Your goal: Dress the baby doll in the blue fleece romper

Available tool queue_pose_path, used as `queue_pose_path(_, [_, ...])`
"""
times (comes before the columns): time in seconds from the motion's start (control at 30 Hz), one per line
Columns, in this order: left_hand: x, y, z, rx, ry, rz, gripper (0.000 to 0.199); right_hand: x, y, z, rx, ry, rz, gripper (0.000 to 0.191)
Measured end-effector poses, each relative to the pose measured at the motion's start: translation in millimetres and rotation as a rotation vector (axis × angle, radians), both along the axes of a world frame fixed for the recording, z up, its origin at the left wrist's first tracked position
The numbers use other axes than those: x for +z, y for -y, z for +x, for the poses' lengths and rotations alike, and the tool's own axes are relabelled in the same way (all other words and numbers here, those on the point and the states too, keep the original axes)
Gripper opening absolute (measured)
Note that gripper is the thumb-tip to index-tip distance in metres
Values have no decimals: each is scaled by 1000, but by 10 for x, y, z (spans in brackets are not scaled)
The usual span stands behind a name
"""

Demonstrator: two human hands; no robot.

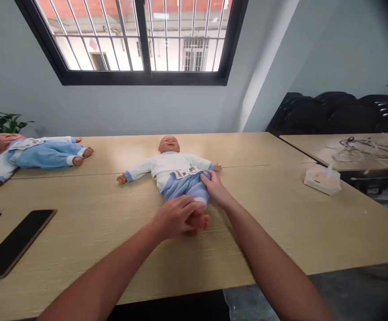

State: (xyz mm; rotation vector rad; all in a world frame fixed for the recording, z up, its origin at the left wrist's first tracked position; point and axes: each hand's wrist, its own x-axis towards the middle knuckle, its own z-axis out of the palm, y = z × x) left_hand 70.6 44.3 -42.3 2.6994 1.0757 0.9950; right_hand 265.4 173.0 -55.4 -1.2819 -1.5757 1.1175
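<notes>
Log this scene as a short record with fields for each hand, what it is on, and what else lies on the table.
left hand: closed around the ankles of the doll, by its feet
right hand: fingers on the waist of the doll's blue trousers
doll: on its back, arms spread, head toward the window
table: light wood
other items: second doll far left; phone near left; tissue pack right

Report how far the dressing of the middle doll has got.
Done: the doll lies on its back on the table with its white top on and blue trousers up to the waist. In hand: the left hand grips the feet, and the right hand presses the trousers at the hip. Left: the feet are bare. The second doll lies untouched, far left.
</notes>
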Motion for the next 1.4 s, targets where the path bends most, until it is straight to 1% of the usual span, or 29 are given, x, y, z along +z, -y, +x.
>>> queue_pose_path(0.07, [-31, 8, 49, -10, 13, -46, 47, 101, 117, -9, 33, 45, -47, 78])
queue_pose_path(0.1, [-40, 14, 64, -23, 23, -63, 48, 147, 164, -14, 63, 74, -40, 84])
queue_pose_path(0.13, [-41, 21, 72, -38, 36, -82, 46, 184, 202, -19, 107, 104, -8, 91])
queue_pose_path(0.2, [-18, 36, 72, -68, 73, -127, 25, 227, 244, -27, 177, 170, 88, 101])
queue_pose_path(0.23, [8, 40, 61, -84, 96, -147, 15, 229, 248, -30, 197, 199, 127, 103])
queue_pose_path(0.27, [41, 41, 38, -102, 119, -162, 10, 221, 243, -31, 209, 220, 152, 101])
queue_pose_path(0.37, [169, 9, -119, -150, 185, -197, 14, 165, 189, -24, 223, 260, 181, 92])
queue_pose_path(0.4, [213, -14, -204, -139, 203, -212, 14, 153, 172, -21, 228, 279, 192, 89])
queue_pose_path(0.43, [254, -43, -302, -95, 210, -236, 14, 154, 165, -20, 230, 304, 215, 87])
queue_pose_path(0.5, [311, -112, -519, 72, 165, -329, 13, 210, 207, -27, 200, 373, 331, 81])
queue_pose_path(0.53, [323, -150, -624, 171, 111, -393, 13, 266, 265, -36, 176, 417, 427, 74])
queue_pose_path(0.57, [322, -188, -720, 262, 47, -454, 17, 338, 350, -48, 167, 458, 532, 61])
queue_pose_path(0.6, [306, -224, -801, 338, -11, -504, 21, 417, 458, -65, 193, 497, 622, 47])
queue_pose_path(0.63, [278, -257, -867, 395, -48, -538, 25, 497, 584, -83, 247, 536, 688, 32])
queue_pose_path(0.67, [238, -288, -915, 432, -55, -555, 28, 570, 717, -103, 348, 570, 704, 19])
queue_pose_path(0.7, [192, -317, -950, 452, -34, -565, 28, 628, 847, -122, 451, 619, 671, 15])
queue_pose_path(0.77, [89, -371, -988, 437, 60, -581, 26, 687, 1061, -160, 565, 741, 584, 25])
queue_pose_path(0.83, [-11, -421, -1009, 405, 172, -587, 25, 678, 1182, -192, 572, 863, 514, 35])
queue_pose_path(0.93, [-134, -485, -1045, 357, 272, -591, 28, 605, 1230, -223, 501, 1004, 430, 44])
queue_pose_path(1.0, [-200, -523, -1081, 279, 390, -668, 34, 539, 1240, -221, 456, 1064, 390, 49])
queue_pose_path(1.03, [-228, -543, -1103, 231, 506, -725, 37, 499, 1252, -212, 433, 1084, 375, 52])
queue_pose_path(1.1, [-273, -585, -1150, 146, 821, -823, 46, 397, 1289, -174, 386, 1106, 367, 61])
queue_pose_path(1.13, [-289, -603, -1173, 112, 962, -848, 49, 337, 1312, -147, 364, 1104, 376, 66])
queue_pose_path(1.17, [-301, -618, -1193, 91, 1044, -854, 51, 277, 1334, -115, 349, 1090, 393, 69])
queue_pose_path(1.2, [-306, -625, -1206, 80, 1057, -855, 53, 221, 1354, -80, 336, 1063, 415, 69])
queue_pose_path(1.27, [-297, -612, -1206, 85, 958, -865, 52, 135, 1383, -13, 312, 978, 455, 64])
queue_pose_path(1.33, [-258, -562, -1162, 101, 783, -881, 47, 102, 1393, 42, 260, 866, 444, 56])
queue_pose_path(1.4, [-200, -493, -1085, 98, 582, -867, 46, 111, 1390, 80, 176, 719, 388, 52])
